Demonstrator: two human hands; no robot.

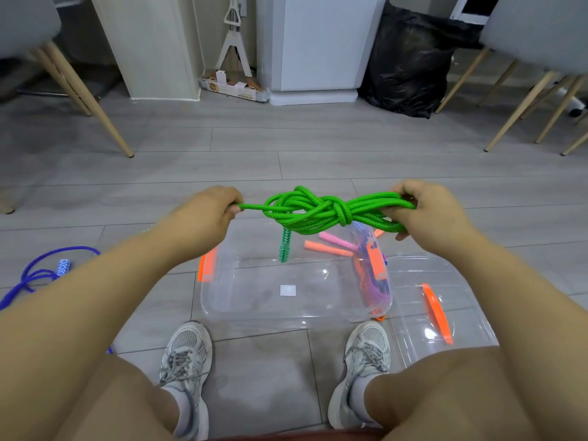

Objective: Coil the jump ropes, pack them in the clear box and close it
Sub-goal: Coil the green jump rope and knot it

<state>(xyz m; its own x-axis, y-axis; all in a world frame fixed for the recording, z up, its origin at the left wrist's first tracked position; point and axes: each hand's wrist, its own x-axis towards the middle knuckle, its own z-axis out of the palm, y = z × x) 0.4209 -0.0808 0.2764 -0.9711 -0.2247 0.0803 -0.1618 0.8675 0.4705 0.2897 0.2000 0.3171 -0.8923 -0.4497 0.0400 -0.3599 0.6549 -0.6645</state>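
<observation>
Your left hand (210, 214) pinches one strand of the green rope (318, 208) while your right hand (426, 214) grips the looped bundle. You look to be pulling them apart to snug the middle knot so the coil holds. It hangs above the one clear box (222, 300), ready to drop in. One lid (461, 281) lies off, just right of the box. One blue rope (38, 275) lies uncoiled at left. I cannot tell whether the pink and orange handles (334, 245) are inside the box.
</observation>
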